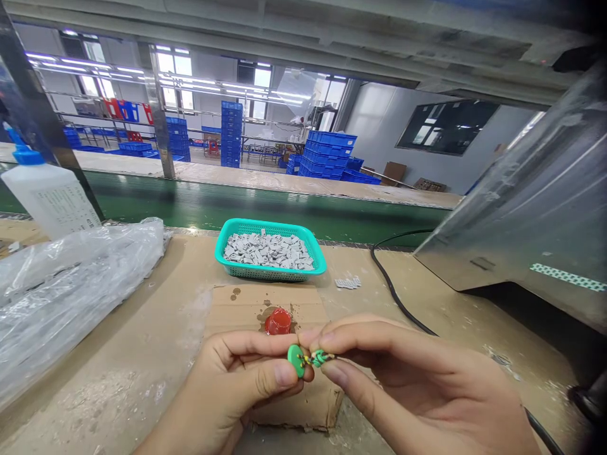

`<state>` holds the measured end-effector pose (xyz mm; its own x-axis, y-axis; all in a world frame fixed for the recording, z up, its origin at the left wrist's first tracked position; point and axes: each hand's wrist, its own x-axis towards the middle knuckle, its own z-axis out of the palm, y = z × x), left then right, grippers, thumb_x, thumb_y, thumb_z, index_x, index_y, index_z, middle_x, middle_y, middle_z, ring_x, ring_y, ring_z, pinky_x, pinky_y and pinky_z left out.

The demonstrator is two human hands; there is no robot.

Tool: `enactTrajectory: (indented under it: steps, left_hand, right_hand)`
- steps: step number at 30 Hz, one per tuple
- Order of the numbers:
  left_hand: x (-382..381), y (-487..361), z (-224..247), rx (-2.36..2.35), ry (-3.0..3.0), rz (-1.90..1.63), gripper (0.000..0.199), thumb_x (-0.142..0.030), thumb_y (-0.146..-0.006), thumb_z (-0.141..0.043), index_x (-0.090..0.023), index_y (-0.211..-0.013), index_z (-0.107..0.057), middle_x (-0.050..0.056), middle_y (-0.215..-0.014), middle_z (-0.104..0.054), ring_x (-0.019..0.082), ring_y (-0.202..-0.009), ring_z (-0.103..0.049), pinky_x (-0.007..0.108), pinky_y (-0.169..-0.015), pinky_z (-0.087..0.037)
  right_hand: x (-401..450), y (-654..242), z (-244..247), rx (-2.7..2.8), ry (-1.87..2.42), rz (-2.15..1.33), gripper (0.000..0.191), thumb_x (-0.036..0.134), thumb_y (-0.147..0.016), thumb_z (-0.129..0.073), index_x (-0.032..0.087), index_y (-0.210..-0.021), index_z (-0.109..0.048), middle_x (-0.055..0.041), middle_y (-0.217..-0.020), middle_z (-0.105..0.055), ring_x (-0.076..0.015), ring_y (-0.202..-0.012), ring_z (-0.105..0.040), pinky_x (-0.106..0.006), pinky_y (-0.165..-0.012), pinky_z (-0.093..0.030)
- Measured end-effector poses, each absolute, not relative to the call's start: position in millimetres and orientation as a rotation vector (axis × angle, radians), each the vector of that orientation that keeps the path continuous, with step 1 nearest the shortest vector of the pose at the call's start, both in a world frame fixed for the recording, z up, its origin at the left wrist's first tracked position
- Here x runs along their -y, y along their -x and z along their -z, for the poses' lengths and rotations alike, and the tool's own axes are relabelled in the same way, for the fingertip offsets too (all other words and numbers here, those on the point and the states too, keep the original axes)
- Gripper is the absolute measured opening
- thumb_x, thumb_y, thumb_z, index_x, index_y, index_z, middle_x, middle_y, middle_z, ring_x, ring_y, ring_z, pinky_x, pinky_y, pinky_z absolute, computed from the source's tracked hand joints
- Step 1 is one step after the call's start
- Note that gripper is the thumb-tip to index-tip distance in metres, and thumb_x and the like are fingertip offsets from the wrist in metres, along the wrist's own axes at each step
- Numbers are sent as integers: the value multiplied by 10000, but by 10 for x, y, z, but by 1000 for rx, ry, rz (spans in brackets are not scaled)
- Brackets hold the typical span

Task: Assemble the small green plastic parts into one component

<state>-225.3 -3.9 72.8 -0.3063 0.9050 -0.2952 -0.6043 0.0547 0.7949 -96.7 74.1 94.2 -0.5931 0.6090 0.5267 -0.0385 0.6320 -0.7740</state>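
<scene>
green disc: pinched between left hand thumb and forefinger.
twisted wire: extended from disc, gripped closed by right hand fingertips.
beneath: cardboard sheet under both hands.

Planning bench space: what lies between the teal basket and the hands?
The head view shows a cardboard sheet and red cup between the teal basket and left and right hands.

A mesh basket sits behind a cardboard sheet on the worktop, a plastic bag to its left.
</scene>
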Motion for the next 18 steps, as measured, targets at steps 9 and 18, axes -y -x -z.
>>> enactTrajectory:
  steps: [9, 18]
  left_hand:
    - [49, 2264, -734, -1036, -358, -1533, 198, -205, -489, -782, -149, -655, -689, 66, -747, -693, 169, -724, -627, 231, -691, -490]
    - [56, 2260, -732, -1023, -326, -1551, 202, -187, -492, -780, -130, -656, -676, 65, -701, -681, 175, -686, -632, 250, -671, -512]
  right_hand:
    - [-739, 953, -954, 2064, 430, -913, 153, 101, -690, -622, 230, -770, -643, 7, -769, -655, -133, -706, -623, -159, -640, -538]
    - [-745, 977, -946, 2077, 330, -905, 185, 54, -698, -592, 212, -790, -620, -9, -796, -644, -151, -759, -612, -206, -660, -538]
